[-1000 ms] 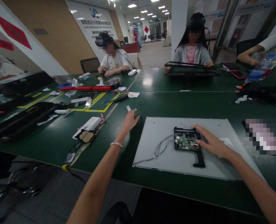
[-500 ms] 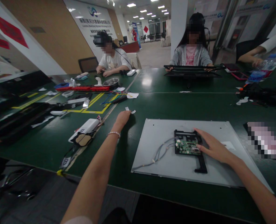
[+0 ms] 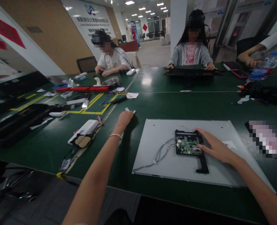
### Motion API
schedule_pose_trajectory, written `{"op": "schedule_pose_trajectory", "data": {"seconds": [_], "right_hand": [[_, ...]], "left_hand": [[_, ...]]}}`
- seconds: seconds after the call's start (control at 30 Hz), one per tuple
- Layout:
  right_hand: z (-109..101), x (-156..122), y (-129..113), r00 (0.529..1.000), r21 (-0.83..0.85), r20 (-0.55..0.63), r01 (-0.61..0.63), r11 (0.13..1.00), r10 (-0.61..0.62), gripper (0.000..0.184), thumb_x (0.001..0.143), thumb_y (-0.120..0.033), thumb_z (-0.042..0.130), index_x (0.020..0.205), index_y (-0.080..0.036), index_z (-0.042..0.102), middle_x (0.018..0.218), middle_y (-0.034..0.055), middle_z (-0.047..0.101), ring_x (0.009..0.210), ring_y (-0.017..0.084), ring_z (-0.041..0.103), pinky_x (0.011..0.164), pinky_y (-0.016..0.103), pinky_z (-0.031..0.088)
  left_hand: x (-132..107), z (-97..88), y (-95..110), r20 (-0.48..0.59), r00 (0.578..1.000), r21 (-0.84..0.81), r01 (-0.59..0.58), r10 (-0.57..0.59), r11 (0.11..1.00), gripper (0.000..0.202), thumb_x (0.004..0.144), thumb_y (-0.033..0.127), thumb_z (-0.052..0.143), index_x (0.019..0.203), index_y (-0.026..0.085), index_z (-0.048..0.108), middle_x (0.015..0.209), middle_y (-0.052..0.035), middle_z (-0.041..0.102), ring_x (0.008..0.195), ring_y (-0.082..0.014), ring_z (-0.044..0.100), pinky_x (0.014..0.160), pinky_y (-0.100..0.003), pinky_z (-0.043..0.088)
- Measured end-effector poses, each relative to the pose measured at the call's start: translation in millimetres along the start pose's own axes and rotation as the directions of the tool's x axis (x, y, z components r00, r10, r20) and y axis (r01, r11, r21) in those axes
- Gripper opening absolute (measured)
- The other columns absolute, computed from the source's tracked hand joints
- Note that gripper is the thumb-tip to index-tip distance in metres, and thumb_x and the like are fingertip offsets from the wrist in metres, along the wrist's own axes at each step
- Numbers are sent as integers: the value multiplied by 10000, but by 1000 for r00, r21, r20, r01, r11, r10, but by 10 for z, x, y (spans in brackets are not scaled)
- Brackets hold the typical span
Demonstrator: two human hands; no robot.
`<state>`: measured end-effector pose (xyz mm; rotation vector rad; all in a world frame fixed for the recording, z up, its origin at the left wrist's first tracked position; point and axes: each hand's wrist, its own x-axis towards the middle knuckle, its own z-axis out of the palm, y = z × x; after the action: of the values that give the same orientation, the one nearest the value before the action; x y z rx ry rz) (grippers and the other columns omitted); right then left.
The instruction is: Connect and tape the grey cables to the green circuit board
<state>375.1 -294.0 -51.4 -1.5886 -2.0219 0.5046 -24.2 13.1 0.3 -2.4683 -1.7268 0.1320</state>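
My left hand [image 3: 126, 118], a beaded bracelet at its wrist, rests low over the table with its fingers drawn together. Two small white strips [image 3: 127, 109] show at its fingertips, and the fingers close on the right one. My right hand [image 3: 214, 147] grips the right side of a black plastic bracket [image 3: 203, 162], thumb at the edge of the green circuit board [image 3: 187, 147] mounted in it. Beneath lies a flat grey metal panel [image 3: 161, 134]. Grey cables [image 3: 160, 153] run from the board to the panel's left edge.
A white battery pack [image 3: 84, 132] with wires lies left of my left arm. Farther back are a metal bowl [image 3: 110, 82], loose coloured wires [image 3: 113, 98] and red strips [image 3: 89, 88]. A blurred phone-like item [image 3: 268, 139] lies right. Across the table, a person handles a black panel [image 3: 192, 72].
My left hand has shifted slightly right, covering more of the white strips. My right hand stays on the bracket. The person across has lowered the black panel flatter.
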Motion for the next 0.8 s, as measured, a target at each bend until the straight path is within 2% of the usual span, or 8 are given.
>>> {"op": "schedule_pose_trajectory", "data": {"seconds": [0.17,0.3,0.4,0.5,0.6,0.67,0.8], "right_hand": [[-14,-8,-3,1000,16,1,-18,1000,18,679,957,-482,451,1547,-322,157,1562,88,359,1401,318,380,1141,556,326],[-1,-17,15,1000,35,-12,-20,999,20,664,962,-478,439,1546,-314,169,1566,84,357,1410,309,368,1151,541,316],[24,-13,36,998,55,-58,-33,998,37,619,976,-460,412,1539,-311,202,1563,73,365,1409,293,373,1152,520,323],[47,1,61,990,48,-135,-29,998,35,564,985,-435,404,1516,-293,275,1519,78,431,1379,274,422,1140,504,347],[52,12,52,979,3,-205,2,1000,-1,500,979,-407,438,1456,-264,395,1432,96,529,1309,272,504,1108,499,393],[46,19,-4,970,-29,-241,26,999,-33,445,978,-376,451,1406,-253,465,1371,98,580,1265,265,543,1086,492,420],[37,75,-279,956,-58,-266,111,992,-122,386,972,-313,480,1347,-236,524,1317,95,616,1227,244,565,1073,475,439]], "left_hand": [[-26,-6,52,1,1000,2,15,-15,1000,369,956,149,325,1037,55,672,1021,-247,680,1029,-318,654,881,-390,469],[-99,-78,122,-6,999,7,32,-32,999,375,947,123,311,1052,54,664,1051,-247,681,1043,-315,653,876,-383,478],[-218,-143,261,-25,1000,7,17,-16,1000,384,961,138,296,1055,66,661,1066,-241,679,1043,-322,654,863,-395,488],[-441,-188,542,-35,999,-12,-38,38,999,364,974,159,310,1076,114,657,1072,-194,691,1024,-294,666,846,-371,499],[-794,-220,941,-18,990,-49,-137,137,989,295,962,161,384,1045,159,667,1031,-131,714,956,-235,688,815,-314,504],[-1076,-255,1217,-21,954,-101,-300,300,949,273,950,147,409,1034,156,668,1025,-120,720,918,-220,693,787,-303,506],[-1576,-368,1645,-60,915,-142,-404,400,904,225,919,119,455,989,158,666,909,-88,733,804,-201,692,696,-279,499]]}}
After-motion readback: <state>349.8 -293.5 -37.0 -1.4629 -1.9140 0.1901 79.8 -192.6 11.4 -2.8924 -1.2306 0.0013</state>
